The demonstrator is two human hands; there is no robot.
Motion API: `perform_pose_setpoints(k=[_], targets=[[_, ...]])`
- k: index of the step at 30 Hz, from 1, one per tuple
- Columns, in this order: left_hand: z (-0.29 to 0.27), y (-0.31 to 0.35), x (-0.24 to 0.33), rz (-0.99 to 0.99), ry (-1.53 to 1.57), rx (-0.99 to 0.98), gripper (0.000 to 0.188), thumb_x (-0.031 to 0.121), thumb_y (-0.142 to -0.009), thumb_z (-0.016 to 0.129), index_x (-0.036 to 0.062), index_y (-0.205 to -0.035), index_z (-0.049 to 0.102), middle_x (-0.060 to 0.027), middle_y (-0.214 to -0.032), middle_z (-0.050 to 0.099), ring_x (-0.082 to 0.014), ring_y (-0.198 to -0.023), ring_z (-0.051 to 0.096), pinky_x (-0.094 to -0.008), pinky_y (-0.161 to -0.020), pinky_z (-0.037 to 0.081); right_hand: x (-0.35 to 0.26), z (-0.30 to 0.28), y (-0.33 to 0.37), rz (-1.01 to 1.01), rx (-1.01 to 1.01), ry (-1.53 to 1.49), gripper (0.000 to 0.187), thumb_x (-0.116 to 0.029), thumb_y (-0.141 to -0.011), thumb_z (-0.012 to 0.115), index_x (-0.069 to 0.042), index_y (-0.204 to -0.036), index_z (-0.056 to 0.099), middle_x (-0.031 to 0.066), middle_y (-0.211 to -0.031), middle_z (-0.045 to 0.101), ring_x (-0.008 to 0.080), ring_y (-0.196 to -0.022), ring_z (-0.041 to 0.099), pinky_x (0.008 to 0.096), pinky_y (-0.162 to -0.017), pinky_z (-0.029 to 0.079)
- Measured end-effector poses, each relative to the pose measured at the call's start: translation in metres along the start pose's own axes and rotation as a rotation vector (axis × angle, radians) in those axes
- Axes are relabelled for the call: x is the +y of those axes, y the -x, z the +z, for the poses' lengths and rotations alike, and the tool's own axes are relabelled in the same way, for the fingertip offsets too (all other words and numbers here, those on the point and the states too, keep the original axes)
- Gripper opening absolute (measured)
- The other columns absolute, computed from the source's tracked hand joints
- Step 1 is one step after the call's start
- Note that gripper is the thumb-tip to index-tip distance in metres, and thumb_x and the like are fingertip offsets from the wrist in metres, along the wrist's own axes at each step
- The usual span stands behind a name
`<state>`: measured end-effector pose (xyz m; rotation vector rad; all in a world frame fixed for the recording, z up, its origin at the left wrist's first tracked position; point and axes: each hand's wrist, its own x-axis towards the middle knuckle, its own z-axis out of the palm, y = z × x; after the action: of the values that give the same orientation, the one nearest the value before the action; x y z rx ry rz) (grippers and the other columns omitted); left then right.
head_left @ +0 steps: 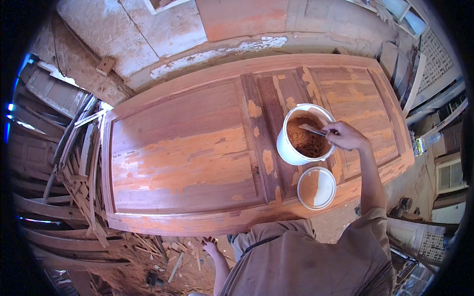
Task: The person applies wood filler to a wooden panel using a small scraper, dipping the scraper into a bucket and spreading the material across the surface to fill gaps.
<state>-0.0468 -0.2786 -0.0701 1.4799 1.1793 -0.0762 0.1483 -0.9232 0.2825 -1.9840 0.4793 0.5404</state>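
A wooden door panel lies flat in front of me, patched with orange-brown filler. On it stands a white bucket, part filled with brown-orange paste. My right hand is closed on the handle of a putty knife. Its blade reaches over the bucket's mouth, above the paste. Close to the bucket's near side lies a round pale lid, its left part smeared orange. My left hand hangs by the door's near edge, holding nothing, its fingers apart.
Loose wood strips are heaped to the left of the door. Offcuts and shavings cover the ground near my left hand. A stained wall runs along the far side. Boards and a lattice panel lean at the right.
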Motion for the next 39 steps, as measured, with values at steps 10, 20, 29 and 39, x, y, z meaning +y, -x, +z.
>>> perform_pose_setpoints(k=[10, 20, 29, 39], targets=[[0.010, -0.001, 0.012, -0.011, 0.037, 0.044, 0.054, 0.045, -0.105, 0.042, 0.0093, -0.145, 0.037, -0.0172, -0.118, 0.064, -0.0264, -0.091, 0.065, -0.0370, -0.070, 0.052, -0.026, 0.043, -0.094, -0.165, 0.200, 1.001, 0.026, -0.015, -0.081, 0.061, 0.005, -0.093, 0.071, 0.0253, -0.102, 0.070, 0.0333, -0.100, 0.069, 0.0450, -0.088, 0.053], [-0.020, 0.013, -0.026, -0.085, 0.002, 0.139, 0.050, 0.045, -0.105, 0.041, 0.0073, -0.138, 0.041, -0.0162, -0.114, 0.065, -0.0249, -0.081, 0.063, -0.0359, -0.063, 0.048, -0.076, -0.010, -0.070, 0.046, -0.364, 0.703, 0.029, -0.023, -0.087, 0.053, 0.002, -0.085, 0.067, 0.0082, -0.074, 0.068, 0.0176, -0.059, 0.064, 0.0332, -0.050, 0.052], [-0.005, 0.014, -0.011, -0.009, 0.000, 0.054, 0.050, 0.043, -0.105, 0.043, 0.0072, -0.139, 0.041, -0.0149, -0.113, 0.065, -0.0238, -0.086, 0.062, -0.0381, -0.071, 0.048, -0.009, -0.003, -0.015, -0.006, 0.008, 0.310, 0.026, -0.025, -0.093, 0.052, -0.001, -0.091, 0.063, 0.0059, -0.074, 0.065, 0.0145, -0.058, 0.060, 0.0313, -0.052, 0.050], [0.003, 0.005, 0.011, 0.094, -0.018, 0.042, 0.050, 0.040, -0.106, 0.043, -0.0007, -0.135, 0.045, -0.0206, -0.111, 0.064, -0.0269, -0.083, 0.064, -0.0349, -0.069, 0.052, 0.024, 0.080, 0.036, -0.422, 0.608, 0.037, 0.021, -0.006, -0.087, 0.071, -0.002, -0.103, 0.057, 0.0067, -0.082, 0.064, 0.0133, -0.070, 0.059, 0.0304, -0.064, 0.049]])
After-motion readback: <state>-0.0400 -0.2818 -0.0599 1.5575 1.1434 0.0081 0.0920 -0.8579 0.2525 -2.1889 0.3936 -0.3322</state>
